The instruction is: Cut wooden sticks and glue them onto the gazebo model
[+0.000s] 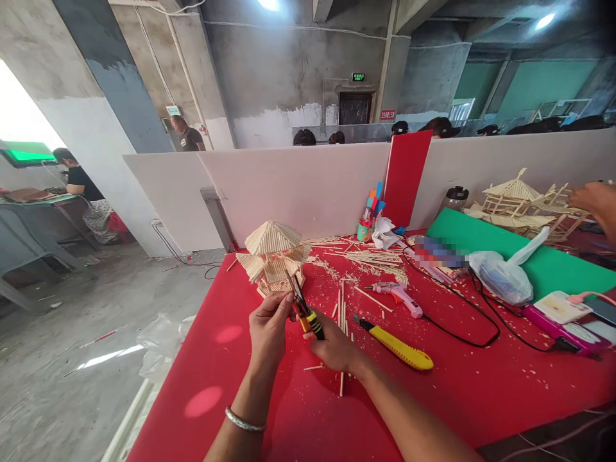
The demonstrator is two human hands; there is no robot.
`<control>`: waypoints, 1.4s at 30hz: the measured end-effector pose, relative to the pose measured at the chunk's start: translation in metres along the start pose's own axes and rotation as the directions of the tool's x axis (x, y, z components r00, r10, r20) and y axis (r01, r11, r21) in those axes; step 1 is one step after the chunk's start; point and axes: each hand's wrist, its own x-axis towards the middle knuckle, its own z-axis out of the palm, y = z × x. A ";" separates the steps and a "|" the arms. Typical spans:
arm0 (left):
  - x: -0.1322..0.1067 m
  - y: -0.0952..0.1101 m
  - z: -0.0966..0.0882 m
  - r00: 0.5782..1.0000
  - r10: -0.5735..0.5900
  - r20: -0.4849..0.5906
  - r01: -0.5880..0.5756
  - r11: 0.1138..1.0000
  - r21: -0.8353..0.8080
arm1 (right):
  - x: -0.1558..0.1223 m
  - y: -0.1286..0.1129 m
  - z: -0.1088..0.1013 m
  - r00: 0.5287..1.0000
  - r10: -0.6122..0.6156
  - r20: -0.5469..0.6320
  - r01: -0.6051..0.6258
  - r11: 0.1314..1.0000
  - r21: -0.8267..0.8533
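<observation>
My right hand [330, 343] is wrapped round pliers [308, 312] with black and yellow handles, their jaws pointing up and away from me. Close beside the jaws, my left hand [270, 319] is closed in a pinch between thumb and fingers. Whatever the pinch holds is too small and hidden to make out. Just beyond both hands stands a small pavilion model [274, 253] of thin wooden sticks, with a tiered, pointed roof. Several loose wooden sticks [342, 308] lie by my right hand. To their right rests a yellow utility knife [399, 345].
A pink glue gun [398, 296] with a black cord lies right of centre. Sticks [373, 258] and shavings litter the red table [231, 398]. Farther right are a green board [543, 256], a plastic bag [503, 276], a power strip [563, 330] and another person's hand [594, 196] near a second stick model [517, 199].
</observation>
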 end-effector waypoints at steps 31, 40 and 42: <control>0.008 -0.004 -0.001 0.930 -0.348 -0.115 0.299 0.902 -0.311 | -0.004 -0.020 -0.007 0.995 0.061 -0.079 -0.061 0.998 0.002; 0.011 0.004 -0.009 0.919 -0.345 -0.192 0.293 0.921 -0.256 | -0.005 -0.013 -0.011 0.988 -0.075 -0.138 0.037 0.965 -0.261; 0.012 0.004 -0.012 0.915 -0.338 -0.221 0.278 0.924 -0.262 | -0.006 -0.005 -0.010 0.985 -0.087 -0.148 0.037 0.949 -0.312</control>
